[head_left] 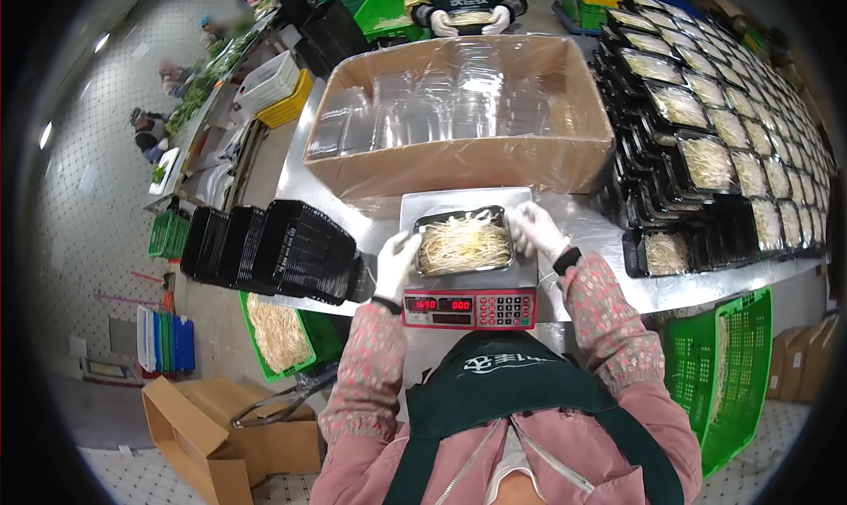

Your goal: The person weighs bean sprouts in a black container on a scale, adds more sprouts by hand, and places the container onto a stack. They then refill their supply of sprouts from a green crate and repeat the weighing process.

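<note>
A black tray of bean sprouts (pixel 465 243) rests on the metal plate of a red digital scale (pixel 469 309), whose red display is lit. My left hand (pixel 398 262), in a white glove, is at the tray's left edge; its fingers look bent, but whether they grip the rim is unclear. At the tray's upper right corner is my right hand (pixel 535 230), also gloved, with its fingers curled near the rim. What that hand holds, if anything, is too small to tell.
Behind the scale stands a cardboard box (pixel 459 165) of clear plastic lids. Empty black trays (pixel 304 249) are stacked at left, filled trays (pixel 706 164) at right. Green crates (pixel 719 373) flank the table. A co-worker's gloved hands (pixel 497 20) hold sprouts beyond the box.
</note>
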Tool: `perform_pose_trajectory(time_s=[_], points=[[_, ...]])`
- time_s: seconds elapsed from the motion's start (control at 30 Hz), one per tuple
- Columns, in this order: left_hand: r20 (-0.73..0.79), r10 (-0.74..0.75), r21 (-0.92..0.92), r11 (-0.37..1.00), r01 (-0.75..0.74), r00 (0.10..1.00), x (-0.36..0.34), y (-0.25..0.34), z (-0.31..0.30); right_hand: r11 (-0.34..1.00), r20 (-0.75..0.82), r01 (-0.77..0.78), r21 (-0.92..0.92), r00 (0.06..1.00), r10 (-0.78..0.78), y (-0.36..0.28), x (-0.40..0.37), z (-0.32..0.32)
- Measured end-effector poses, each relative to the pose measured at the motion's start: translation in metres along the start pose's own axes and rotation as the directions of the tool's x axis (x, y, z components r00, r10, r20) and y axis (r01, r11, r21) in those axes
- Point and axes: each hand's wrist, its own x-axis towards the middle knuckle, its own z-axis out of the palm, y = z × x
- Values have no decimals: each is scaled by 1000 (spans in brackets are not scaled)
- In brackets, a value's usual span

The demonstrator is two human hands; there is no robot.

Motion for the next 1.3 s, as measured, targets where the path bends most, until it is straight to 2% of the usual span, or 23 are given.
perform_pose_trajectory(time_s=[0.07, 0.1, 0.17, 0.2, 0.23, 0.3, 0.33, 0.37, 0.43, 0.5, 0.53, 0.57, 0.63, 0.7, 0.77, 0.83, 0.9, 0.93, 0.97, 1.03, 1.07, 1.17, 1.3], points=[[78, -193, -78, 977, 199, 978, -34, 12, -7, 993, 141, -91, -81, 985, 102, 2, -33, -1], [165, -262, -121, 951, 283, 951, -43, 3, -12, 991, 200, -121, 51, 974, 108, 12, -44, 3], [216, -153, -334, 917, 220, 964, -51, -26, -11, 899, 129, -63, 434, 992, 7, 35, -55, 18], [230, -194, -428, 860, 278, 954, -56, -23, -5, 896, 66, -8, 445, 998, -23, 42, -61, 22], [120, -29, -308, 949, 65, 992, -62, -31, 6, 891, -4, 51, 452, 998, -55, 46, -66, 24], [159, -101, -398, 904, 157, 982, -67, 9, 22, 845, -32, 86, 528, 996, -81, 51, -84, 24], [188, -61, -327, 937, 121, 980, -70, 26, 33, 855, -15, 70, 513, 997, -73, 49, -95, 20], [257, -42, -282, 952, 117, 966, -62, 24, 32, 876, 38, 49, 480, 996, -77, 50, -106, 10], [390, -71, -194, 968, 157, 918, -69, 50, 55, 978, 34, 105, 183, 993, -113, 50, -125, -17], [516, -61, -173, 970, 174, 855, -62, 47, 71, 862, -238, 363, -354, 856, -459, 41, -147, -44], [572, -82, -140, 971, 196, 816, -63, 49, 88, 849, -276, 441, -292, 811, -516, 44, -150, -58], [621, -105, -106, 971, 216, 777, -66, 50, 104, 897, -241, 417, -143, 865, -441, 46, -159, -69], [692, -156, -6, 975, 221, 705, -67, 42, 135, 895, -197, 362, -260, 888, -416, 52, -176, -92], [726, -43, -97, 982, 164, 686, -67, 39, 162, 940, -407, 285, 188, 893, -190, 75, -193, -110], [731, -21, -96, 986, 133, 682, -73, 47, 179, 880, -705, 402, 251, 699, -118, 105, -204, -135], [730, -28, -53, 994, 98, 683, -71, 50, 186, 770, -933, 613, 176, 354, -68, 118, -206, -151], [723, -72, 40, 997, 62, 687, -67, 47, 187, 645, -974, 763, 46, 177, -140, 121, -197, -178], [715, -81, 54, 997, 60, 695, -66, 45, 189, 681, -979, 732, 11, 145, -140, 174, -181, -215], [712, -92, 38, 995, 92, 696, -64, 42, 192, 724, -975, 655, 215, 191, 117, 150, -180, -215], [714, -80, 22, 996, 91, 696, -62, 45, 193, 684, -954, 669, 290, 255, 156, 156, -159, -222], [691, -65, 28, 998, 64, 720, -62, 49, 190, 632, -924, 687, 359, 355, 138, 161, -156, -221], [555, -32, 29, 999, 19, 831, -51, 51, 163, 482, -844, 696, 532, 480, 239, 171, -148, -174], [325, 146, 106, 976, -190, 934, -43, 41, 125, 891, -683, 323, 320, 730, -19, 166, -98, -108]])
